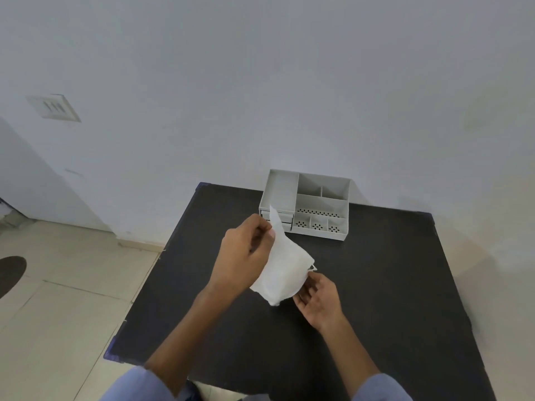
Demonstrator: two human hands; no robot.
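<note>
A white cloth hangs above the black table, held between both hands. My left hand pinches its upper corner, fingers curled round the edge. My right hand grips the cloth's lower right edge, palm turned up. Behind the cloth stands a grey plastic desk organiser with several open compartments and small drawers at its front left. The cloth's raised corner hides part of those drawers.
The table stands against a white wall. Its left edge drops to a beige tiled floor, where a dark round shape lies at the far left. A switch plate is set in the wall at the left.
</note>
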